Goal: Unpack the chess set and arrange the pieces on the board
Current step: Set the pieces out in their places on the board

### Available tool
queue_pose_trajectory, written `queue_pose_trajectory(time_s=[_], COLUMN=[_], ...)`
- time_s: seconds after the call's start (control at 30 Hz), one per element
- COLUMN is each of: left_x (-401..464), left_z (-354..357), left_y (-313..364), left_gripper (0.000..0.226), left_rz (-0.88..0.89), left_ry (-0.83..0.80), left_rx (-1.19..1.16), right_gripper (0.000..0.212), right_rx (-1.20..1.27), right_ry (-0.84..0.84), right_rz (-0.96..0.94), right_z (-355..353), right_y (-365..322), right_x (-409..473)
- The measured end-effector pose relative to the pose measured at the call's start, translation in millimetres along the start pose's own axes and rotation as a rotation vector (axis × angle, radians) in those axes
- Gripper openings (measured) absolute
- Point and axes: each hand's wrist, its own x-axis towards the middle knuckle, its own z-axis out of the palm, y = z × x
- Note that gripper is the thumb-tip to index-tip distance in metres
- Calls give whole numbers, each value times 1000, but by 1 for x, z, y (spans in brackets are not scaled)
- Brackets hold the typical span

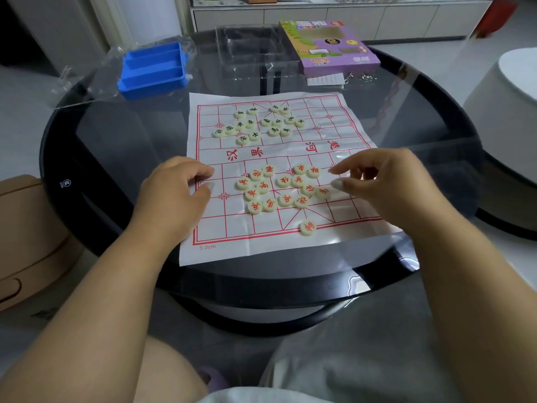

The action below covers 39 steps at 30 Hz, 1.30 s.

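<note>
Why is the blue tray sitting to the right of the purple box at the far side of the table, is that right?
Not quite. In the head view, the blue tray sits to the left of the purple box, at the far side of the table.

Probably home: coffee table (pixel 436 91), sideboard (pixel 319 16)

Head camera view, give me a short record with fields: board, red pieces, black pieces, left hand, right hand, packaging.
board: paper sheet with red grid, flat on glass table
red pieces: loose cluster on near half; one piece alone near the near edge
black pieces: loose cluster on far half, unarranged
left hand: fingers curled at board's left edge
right hand: hovering by the red cluster's right side, holding nothing visible
packaging: blue tray, purple box, both beyond the board
</note>
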Motion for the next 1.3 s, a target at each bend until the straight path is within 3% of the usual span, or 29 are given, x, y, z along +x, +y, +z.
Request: queue_pose_trajectory(time_s=[0.43, 0.63, 0.9, 1.3], left_x=[-1, -1, -1, -2], left_z=[0, 0, 0, -2], left_y=[1, 1, 2, 3], left_gripper=[28, 28, 29, 28], left_rz=[-7, -20, -31, -9], left_ry=[9, 6, -1, 8], left_rx=[-10, -17, -21, -19], right_gripper=[32, 25, 20, 27], right_rx=[-282, -278, -242, -263], right_ry=[-8, 1, -340, -358], right_rz=[-21, -92, -149, -152], right_z=[30, 21, -16, -10], right_y=[-10, -11, 4, 2], right_x=[12, 7, -12, -13])
